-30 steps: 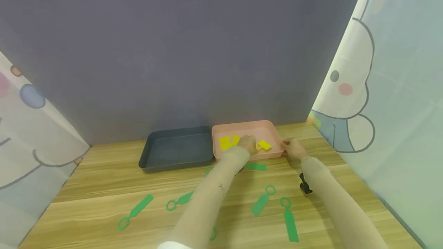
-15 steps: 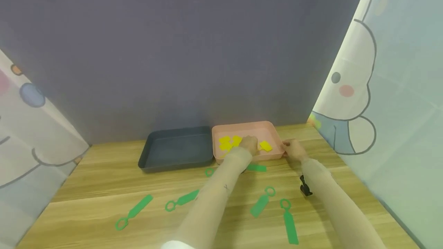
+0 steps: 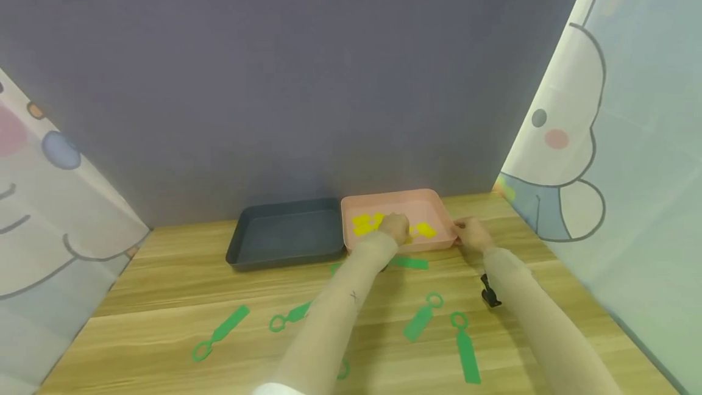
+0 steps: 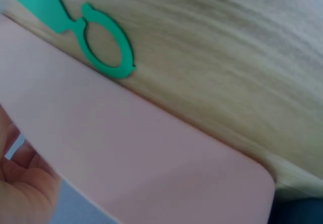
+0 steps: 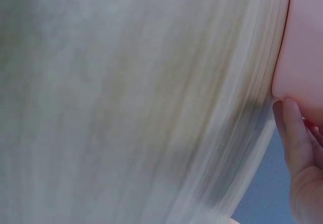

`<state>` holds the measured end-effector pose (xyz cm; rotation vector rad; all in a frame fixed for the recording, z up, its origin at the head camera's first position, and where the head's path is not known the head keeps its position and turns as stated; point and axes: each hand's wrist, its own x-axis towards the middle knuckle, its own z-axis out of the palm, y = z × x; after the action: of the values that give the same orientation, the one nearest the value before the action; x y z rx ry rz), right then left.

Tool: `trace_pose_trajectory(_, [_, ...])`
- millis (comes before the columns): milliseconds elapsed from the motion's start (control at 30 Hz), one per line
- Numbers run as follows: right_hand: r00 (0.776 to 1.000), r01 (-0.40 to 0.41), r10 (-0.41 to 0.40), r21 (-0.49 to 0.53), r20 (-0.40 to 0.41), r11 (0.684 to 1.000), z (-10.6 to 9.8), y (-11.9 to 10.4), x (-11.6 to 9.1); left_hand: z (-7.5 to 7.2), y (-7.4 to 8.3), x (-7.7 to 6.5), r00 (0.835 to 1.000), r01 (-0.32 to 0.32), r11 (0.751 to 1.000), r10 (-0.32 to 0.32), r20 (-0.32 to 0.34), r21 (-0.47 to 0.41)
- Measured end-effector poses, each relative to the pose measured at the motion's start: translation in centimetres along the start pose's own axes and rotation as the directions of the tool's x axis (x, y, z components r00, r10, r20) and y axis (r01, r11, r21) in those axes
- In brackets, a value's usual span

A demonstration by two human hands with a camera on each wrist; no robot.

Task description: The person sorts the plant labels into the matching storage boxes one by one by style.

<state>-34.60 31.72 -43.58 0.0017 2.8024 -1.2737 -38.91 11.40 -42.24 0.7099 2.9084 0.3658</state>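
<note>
A pink tray (image 3: 400, 200) sits at the back of the table, with several small flat yellow pieces (image 3: 426, 230) lying in it. My left hand (image 3: 396, 227) reaches over its front wall, fingers curled down among those pieces. In the left wrist view the tray's front wall covers most of that hand (image 4: 28, 188), so whatever lies between its fingertips is hidden. At the tray's right front corner, my right hand (image 3: 471, 233) holds the edge. The right wrist view has its fingers (image 5: 297, 138) against the outside of the pink wall.
A dark grey tray (image 3: 290, 236) adjoins the pink one on the left. Several flat green tags with ring ends, such as one tag (image 3: 468, 355) at right front and another (image 3: 227, 323) at left, lie on the wooden table (image 3: 148, 297). A dark backdrop (image 3: 274, 108) stands behind.
The left hand shifts slightly right within the pink tray, then slightly back left, staying among the yellow pieces. The right hand keeps its place at the tray's corner. The head view shifts a little.
</note>
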Motion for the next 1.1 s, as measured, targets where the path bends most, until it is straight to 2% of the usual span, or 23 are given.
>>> trace_pose_trajectory(200, [1.0, 0.004, -0.004, -0.014, 0.006, 1.0, 0.3, 0.1, -0.1, -0.8, -0.1, -1.2, 0.999, -0.015, 0.995, 0.018, 0.032, -0.094])
trace_pose_trajectory(433, [1.0, 0.013, -0.013, -0.016, -0.009, 1.0, 0.6, 0.1, -0.1, -2.2, -0.2, -2.6, 0.999, -0.038, 0.988, 0.041, 0.02, -0.151])
trace_pose_trajectory(567, [1.0, 0.026, -0.026, 0.009, -0.013, 1.0, 0.6, 0.1, -0.2, -3.0, -0.4, -3.7, 0.996, -0.084, 0.979, 0.083, -0.012, -0.188])
trace_pose_trajectory(733, [0.999, 0.033, -0.033, 0.013, -0.009, 0.999, 0.5, 0.4, 0.1, -3.5, -0.9, -5.8, 0.987, -0.157, 0.961, 0.146, -0.061, -0.229])
trace_pose_trajectory(867, [1.0, 0.017, -0.017, -0.012, 0.0, 1.0, 0.1, 0.2, 0.0, -4.2, -1.4, -7.6, 0.984, -0.174, 0.952, 0.163, -0.066, -0.253])
trace_pose_trajectory(1000, [1.0, 0.012, -0.012, -0.01, -0.013, 1.0, -0.1, -0.1, -0.1, -4.6, -2.3, -9.3, 0.984, -0.175, 0.955, 0.16, -0.08, -0.239])
trace_pose_trajectory(1100, [0.999, 0.023, -0.023, 0.006, -0.022, 1.0, -0.1, 0.0, -0.2, -4.7, -2.9, -10.5, 0.978, -0.2, 0.956, 0.181, -0.106, -0.213])
